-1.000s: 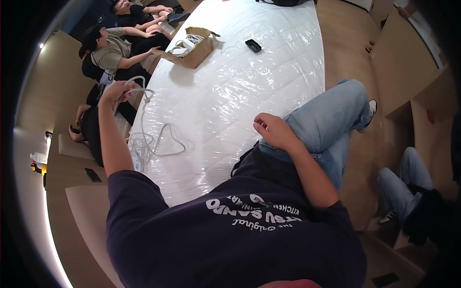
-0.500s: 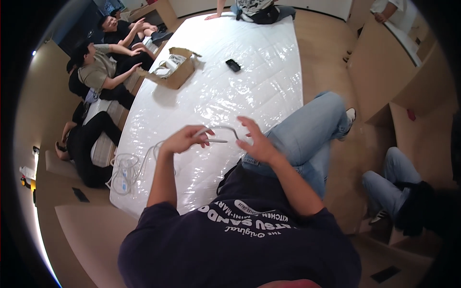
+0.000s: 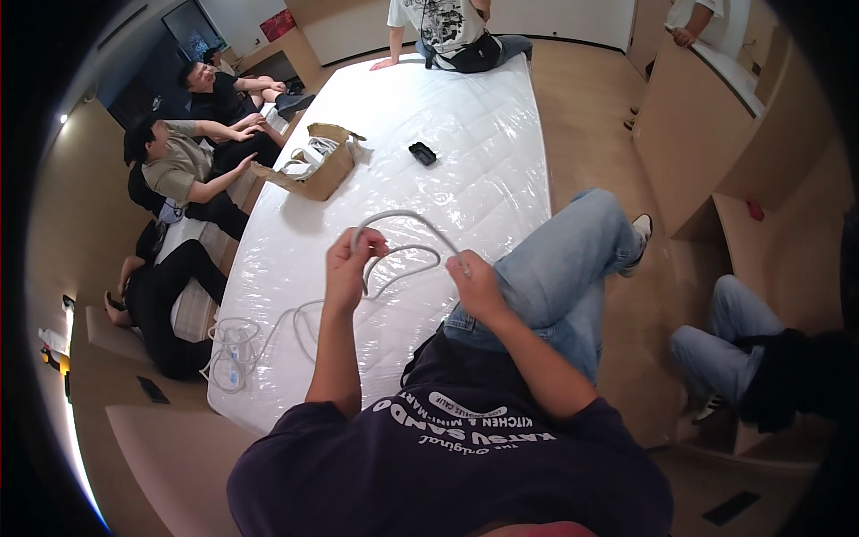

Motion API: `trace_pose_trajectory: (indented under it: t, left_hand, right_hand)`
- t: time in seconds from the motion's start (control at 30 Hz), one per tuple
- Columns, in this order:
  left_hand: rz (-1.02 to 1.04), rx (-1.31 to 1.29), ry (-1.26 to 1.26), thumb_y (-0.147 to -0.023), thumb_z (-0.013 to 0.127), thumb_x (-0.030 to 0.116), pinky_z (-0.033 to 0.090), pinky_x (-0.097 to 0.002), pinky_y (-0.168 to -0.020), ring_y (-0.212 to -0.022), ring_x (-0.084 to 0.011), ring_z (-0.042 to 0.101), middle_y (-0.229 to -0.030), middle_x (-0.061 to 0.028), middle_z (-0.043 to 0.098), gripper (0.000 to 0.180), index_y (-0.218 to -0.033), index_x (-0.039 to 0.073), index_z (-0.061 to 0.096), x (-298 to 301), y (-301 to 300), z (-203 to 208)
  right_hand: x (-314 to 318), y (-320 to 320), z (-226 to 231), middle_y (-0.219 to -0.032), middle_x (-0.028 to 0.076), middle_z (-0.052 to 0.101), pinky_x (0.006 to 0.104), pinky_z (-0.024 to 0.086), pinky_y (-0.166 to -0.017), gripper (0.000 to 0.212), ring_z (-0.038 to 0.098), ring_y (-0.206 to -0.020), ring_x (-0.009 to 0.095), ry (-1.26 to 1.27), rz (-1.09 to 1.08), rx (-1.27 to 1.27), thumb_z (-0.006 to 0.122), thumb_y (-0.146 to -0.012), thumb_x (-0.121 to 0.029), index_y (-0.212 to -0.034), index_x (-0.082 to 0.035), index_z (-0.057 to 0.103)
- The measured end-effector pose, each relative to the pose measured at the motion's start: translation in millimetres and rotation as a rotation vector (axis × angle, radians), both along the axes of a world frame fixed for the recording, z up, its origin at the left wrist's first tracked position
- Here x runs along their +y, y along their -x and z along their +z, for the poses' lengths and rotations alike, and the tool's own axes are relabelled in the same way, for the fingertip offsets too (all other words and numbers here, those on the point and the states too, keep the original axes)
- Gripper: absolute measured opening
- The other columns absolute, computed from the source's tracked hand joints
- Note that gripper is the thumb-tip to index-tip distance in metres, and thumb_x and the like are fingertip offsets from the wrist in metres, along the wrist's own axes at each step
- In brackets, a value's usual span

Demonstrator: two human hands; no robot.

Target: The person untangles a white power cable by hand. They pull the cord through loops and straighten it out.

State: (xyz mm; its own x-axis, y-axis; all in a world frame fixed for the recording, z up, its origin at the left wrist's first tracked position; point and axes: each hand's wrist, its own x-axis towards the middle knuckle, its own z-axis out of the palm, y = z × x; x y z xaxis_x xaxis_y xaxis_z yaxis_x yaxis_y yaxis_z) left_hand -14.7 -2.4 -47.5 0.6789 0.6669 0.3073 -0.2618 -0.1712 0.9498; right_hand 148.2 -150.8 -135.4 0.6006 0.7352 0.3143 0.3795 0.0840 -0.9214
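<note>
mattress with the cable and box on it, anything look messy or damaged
Yes: part of the grey cable lies in a loose tangle near the left edge of the mattress, not neatly coiled. The cardboard box gapes open with ragged-looking edges. No spill shows.

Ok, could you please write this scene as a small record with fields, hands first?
Left hand: grip closed on the grey cable
Right hand: holds the grey cable too
Grey cable: arches between both hands
Cardboard box: open, white things inside
Black object: right of the cardboard box, kind unclear
Support: white mattress in clear plastic
</note>
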Motion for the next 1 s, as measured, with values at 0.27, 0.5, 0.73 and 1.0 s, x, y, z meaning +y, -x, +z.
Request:
trace_pose_trajectory:
  t: [0.27,0.5,0.73,1.0]
  left_hand:
    - [-0.146,0.234,-0.049,-0.087,0.068,0.024,0.049,-0.0316,-0.085,-0.103,-0.0182,0.057,-0.121,-0.0125,0.052,0.058,-0.131,-0.001,0.038,-57,-40,-50]
    - [-0.035,0.271,0.040,-0.092,0.062,0.023,0.047,-0.0291,-0.080,-0.090,-0.0146,0.057,-0.104,-0.0095,0.060,0.039,-0.118,0.001,0.044,-64,-59,-52]
    - [-0.143,-0.092,0.236,-0.096,0.041,0.023,0.046,-0.0319,-0.084,-0.099,-0.0208,0.057,-0.120,-0.0170,0.052,0.034,-0.123,0.002,0.038,-64,-51,-52]
    - [0.092,-0.179,0.260,-0.065,0.045,-0.011,0.047,-0.0331,-0.087,-0.102,-0.0216,0.057,-0.108,-0.0118,0.054,0.046,-0.108,0.002,0.044,-57,-48,-33]
  right_hand:
    - [-10,8,7,-0.106,0.018,0.057,0.0374,0.048,-0.081,0.038,0.060,-0.092,0.029,-0.017,0.380,0.006,0.052,-0.093,-0.021,-0.123,-0.001,0.041]
    - [-10,15,6,-0.128,0.021,0.045,0.0421,0.046,-0.091,0.059,0.051,-0.115,0.036,-0.109,0.381,-0.170,0.066,-0.079,-0.010,-0.128,-0.001,0.035]
    - [-12,13,6,-0.125,0.014,0.050,0.0357,0.046,-0.087,0.060,0.056,-0.107,0.029,-0.026,0.450,-0.090,0.071,-0.079,-0.013,-0.128,-0.004,0.039]
    - [-10,7,11,-0.103,0.013,0.061,0.0331,0.050,-0.080,0.019,0.060,-0.095,0.021,0.014,0.525,0.080,0.058,-0.091,-0.017,-0.099,0.001,0.060]
